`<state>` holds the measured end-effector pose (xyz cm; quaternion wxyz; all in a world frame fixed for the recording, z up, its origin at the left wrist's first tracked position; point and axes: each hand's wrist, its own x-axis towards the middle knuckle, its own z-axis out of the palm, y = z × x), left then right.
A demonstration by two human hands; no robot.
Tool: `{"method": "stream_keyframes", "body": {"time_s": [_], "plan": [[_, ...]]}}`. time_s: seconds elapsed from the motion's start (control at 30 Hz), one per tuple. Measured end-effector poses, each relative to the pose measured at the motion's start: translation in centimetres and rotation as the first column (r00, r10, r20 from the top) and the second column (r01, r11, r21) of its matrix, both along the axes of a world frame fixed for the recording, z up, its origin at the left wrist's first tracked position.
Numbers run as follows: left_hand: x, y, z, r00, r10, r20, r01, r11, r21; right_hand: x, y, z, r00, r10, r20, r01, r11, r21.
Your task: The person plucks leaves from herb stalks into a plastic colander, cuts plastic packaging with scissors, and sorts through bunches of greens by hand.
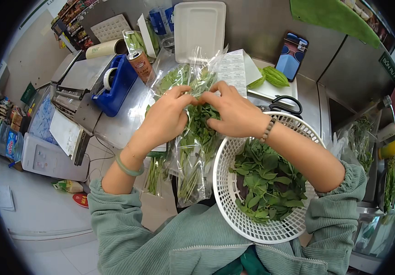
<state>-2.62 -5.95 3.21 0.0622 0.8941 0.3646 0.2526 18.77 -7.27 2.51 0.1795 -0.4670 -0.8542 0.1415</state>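
Clear plastic bags (196,183) with leafy green herbs inside lie at the counter's front edge, long stems pointing toward me. My left hand (167,114) has its fingers curled onto the upper leafy part of the bagged herbs. From the other side, my right hand (238,113) pinches at the same spot, its fingertips close to the left ones. What exactly lies between the fingertips is partly hidden. Just right of the bags, a white perforated basket (222,195) holds loose green leaves (271,178); my right forearm passes over it.
Behind the basket are black-handled scissors (285,106). Bitter melons (274,77) lie on a white tray near a propped phone (292,55). A blue tape dispenser (117,89) and a drink can (141,65) stand left, a white foam tray (200,30) behind.
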Motion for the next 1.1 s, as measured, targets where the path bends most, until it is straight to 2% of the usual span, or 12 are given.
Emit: {"method": "stream_keyframes", "body": {"time_s": [0.1,0.2,0.37,0.53,0.63,0.67,0.77,0.8,0.9,1.0,1.1], "plan": [[0.2,0.7,-0.3,1.000,-0.030,0.006,0.030,0.999,-0.021,-0.1,0.5,-0.5,1.000,-0.017,0.021,0.017,1.000,-0.009],[-0.1,0.6,-0.2,0.994,-0.010,0.109,0.020,0.996,-0.092,-0.1,0.6,-0.6,1.000,-0.018,-0.001,0.018,1.000,-0.015],[-2.9,1.0,-0.2,0.974,0.153,0.164,-0.138,0.985,-0.102,0.5,1.3,-0.1,0.998,-0.003,0.061,0.011,0.991,-0.134],[-7.9,1.6,-1.4,0.895,0.364,0.259,-0.316,0.926,-0.208,0.4,1.0,0.8,0.990,0.047,0.136,-0.023,0.985,-0.173],[-10.0,1.9,-3.1,0.862,0.439,0.255,-0.354,0.879,-0.319,0.3,1.0,1.1,0.978,0.099,0.181,-0.067,0.983,-0.173],[-10.3,1.9,-3.3,0.847,0.494,0.197,-0.398,0.835,-0.380,0.3,1.0,1.2,0.975,0.089,0.201,-0.048,0.978,-0.201],[-8.9,1.7,-2.5,0.906,0.422,0.014,-0.415,0.897,-0.150,0.0,1.0,1.0,0.976,0.045,0.214,0.010,0.969,-0.247],[-7.4,1.2,-1.5,0.917,0.392,0.073,-0.382,0.916,-0.120,0.0,1.1,0.4,0.982,0.022,0.188,0.024,0.971,-0.239],[-4.0,1.9,0.6,0.968,0.239,-0.070,-0.212,0.939,0.271,-0.1,0.8,0.2,0.981,-0.002,0.193,0.039,0.981,-0.191],[-1.1,2.9,0.7,0.985,0.125,-0.117,-0.066,0.908,0.414,-0.1,0.8,0.1,0.982,0.001,0.188,0.033,0.983,-0.179],[-0.5,4.6,0.6,0.885,0.205,-0.417,-0.027,0.918,0.395,-0.1,0.9,-0.2,0.985,-0.010,0.174,0.040,0.985,-0.170]]}}
